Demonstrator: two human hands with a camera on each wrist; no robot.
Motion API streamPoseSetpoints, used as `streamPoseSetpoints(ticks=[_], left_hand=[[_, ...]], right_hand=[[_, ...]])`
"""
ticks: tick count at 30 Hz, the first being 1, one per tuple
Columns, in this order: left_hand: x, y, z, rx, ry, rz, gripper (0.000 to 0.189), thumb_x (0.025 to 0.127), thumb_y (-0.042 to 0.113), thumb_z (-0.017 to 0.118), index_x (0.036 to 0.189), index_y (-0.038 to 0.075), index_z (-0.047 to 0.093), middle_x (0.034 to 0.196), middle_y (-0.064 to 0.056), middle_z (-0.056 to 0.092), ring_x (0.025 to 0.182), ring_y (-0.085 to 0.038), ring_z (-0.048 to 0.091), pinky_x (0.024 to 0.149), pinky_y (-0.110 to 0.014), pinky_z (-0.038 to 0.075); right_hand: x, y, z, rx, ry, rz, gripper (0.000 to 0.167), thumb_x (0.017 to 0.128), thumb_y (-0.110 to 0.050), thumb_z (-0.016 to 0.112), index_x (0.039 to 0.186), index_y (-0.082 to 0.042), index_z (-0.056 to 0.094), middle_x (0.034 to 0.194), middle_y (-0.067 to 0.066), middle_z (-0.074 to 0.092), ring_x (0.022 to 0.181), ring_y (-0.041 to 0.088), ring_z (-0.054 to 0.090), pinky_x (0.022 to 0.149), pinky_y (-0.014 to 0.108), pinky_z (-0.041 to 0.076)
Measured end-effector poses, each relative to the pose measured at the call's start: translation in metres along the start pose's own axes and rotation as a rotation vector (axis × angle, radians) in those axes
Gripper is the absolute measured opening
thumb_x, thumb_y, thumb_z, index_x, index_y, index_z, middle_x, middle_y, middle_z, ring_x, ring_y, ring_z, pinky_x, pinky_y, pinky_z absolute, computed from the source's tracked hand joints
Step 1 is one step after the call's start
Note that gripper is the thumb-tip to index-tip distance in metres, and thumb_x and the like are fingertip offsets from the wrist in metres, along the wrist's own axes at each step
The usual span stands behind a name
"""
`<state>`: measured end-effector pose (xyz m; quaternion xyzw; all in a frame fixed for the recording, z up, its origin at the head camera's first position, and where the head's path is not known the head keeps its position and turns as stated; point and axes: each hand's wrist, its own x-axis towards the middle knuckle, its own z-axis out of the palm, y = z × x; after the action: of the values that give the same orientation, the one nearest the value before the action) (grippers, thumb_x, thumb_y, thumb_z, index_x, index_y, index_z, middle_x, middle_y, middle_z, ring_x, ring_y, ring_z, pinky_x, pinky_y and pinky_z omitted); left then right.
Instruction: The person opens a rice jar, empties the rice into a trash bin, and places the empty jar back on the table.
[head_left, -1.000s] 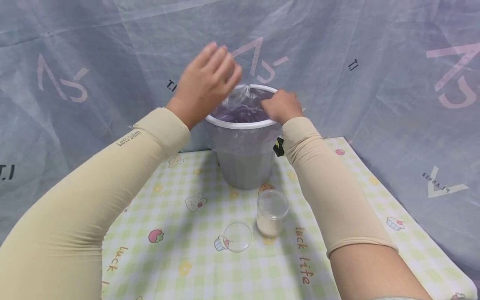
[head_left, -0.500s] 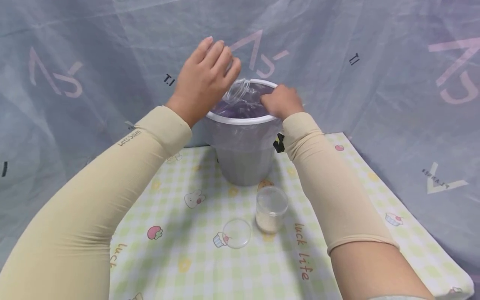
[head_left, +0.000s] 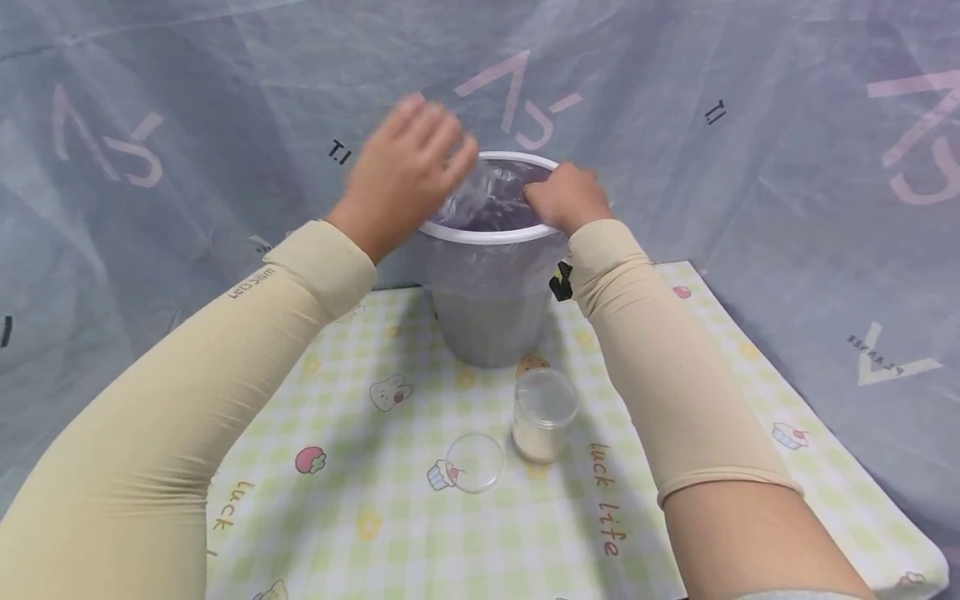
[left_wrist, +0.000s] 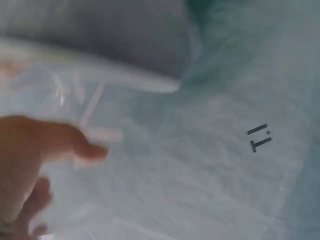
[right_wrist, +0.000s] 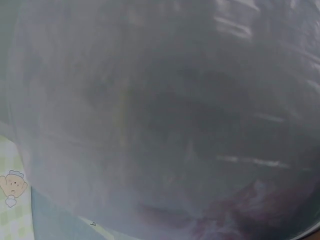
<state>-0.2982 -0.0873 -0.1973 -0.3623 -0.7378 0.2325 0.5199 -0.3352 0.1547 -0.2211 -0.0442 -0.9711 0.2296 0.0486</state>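
Note:
My left hand (head_left: 408, 171) holds a clear plastic jar (head_left: 465, 198) tipped mouth-down over the near-left part of a grey trash can (head_left: 491, 325). Hand and jar are blurred, and the fingers hide most of the jar. In the left wrist view the thumb (left_wrist: 75, 142) shows beside the can's pale rim. A thin clear bag lines the can and folds down outside its white rim (head_left: 491, 237). At the right side of that rim, my right hand (head_left: 567, 198) grips the edge, fingers bent over it. The right wrist view is filled by the bag-covered can wall (right_wrist: 125, 125).
On the checked tablecloth (head_left: 330, 533), in front of the can, stands another clear jar (head_left: 543, 417) with pale grains in its lower part. A clear round lid (head_left: 476, 463) lies left of it. A grey-blue printed cloth (head_left: 225, 100) hangs close behind the can.
My left hand has gone up and then down slightly with the tilted jar, its motion blurring it. My right hand stays on the rim. The head view has shifted a little.

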Motion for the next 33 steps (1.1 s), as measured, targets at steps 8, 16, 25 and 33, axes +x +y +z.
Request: streamPoseSetpoints(ticks=[8, 16, 25, 33], left_hand=[[-0.009, 0.003, -0.011, -0.057, 0.014, -0.152, 0.039, 0.100, -0.005, 0.034, 0.128, 0.005, 0.059, 0.122, -0.019, 0.062, 0.118, -0.036, 0.058, 0.114, -0.049, 0.039], [-0.036, 0.009, -0.041, -0.408, -0.060, -0.531, 0.068, 0.077, 0.007, 0.076, 0.141, 0.007, 0.053, 0.133, -0.017, 0.061, 0.122, -0.038, 0.058, 0.099, -0.054, 0.045], [-0.093, 0.053, -0.060, -0.748, -0.075, -0.804, 0.097, 0.066, 0.026, 0.097, 0.146, 0.005, 0.048, 0.135, -0.016, 0.061, 0.124, -0.032, 0.060, 0.096, -0.053, 0.049], [-0.139, 0.104, -0.065, -0.929, -0.140, -0.906, 0.093, 0.065, 0.032, 0.098, 0.140, 0.006, 0.049, 0.127, -0.016, 0.063, 0.113, -0.035, 0.059, 0.098, -0.055, 0.044]], right_hand=[[-0.004, 0.001, 0.001, 0.004, 0.002, -0.032, 0.056, 0.096, -0.043, 0.045, 0.127, -0.001, 0.063, 0.138, 0.017, 0.060, 0.124, 0.037, 0.052, 0.104, 0.049, 0.047], [-0.005, -0.003, -0.004, 0.010, 0.007, -0.018, 0.053, 0.096, -0.042, 0.043, 0.126, -0.003, 0.062, 0.126, 0.015, 0.061, 0.110, 0.032, 0.054, 0.093, 0.043, 0.048], [-0.008, 0.000, -0.006, 0.017, -0.006, 0.004, 0.056, 0.095, -0.043, 0.044, 0.130, -0.002, 0.062, 0.129, 0.015, 0.061, 0.108, 0.031, 0.056, 0.092, 0.042, 0.050], [-0.010, 0.004, -0.015, 0.022, 0.010, 0.014, 0.060, 0.095, -0.043, 0.044, 0.136, -0.002, 0.059, 0.131, 0.014, 0.061, 0.109, 0.031, 0.057, 0.093, 0.044, 0.051]])
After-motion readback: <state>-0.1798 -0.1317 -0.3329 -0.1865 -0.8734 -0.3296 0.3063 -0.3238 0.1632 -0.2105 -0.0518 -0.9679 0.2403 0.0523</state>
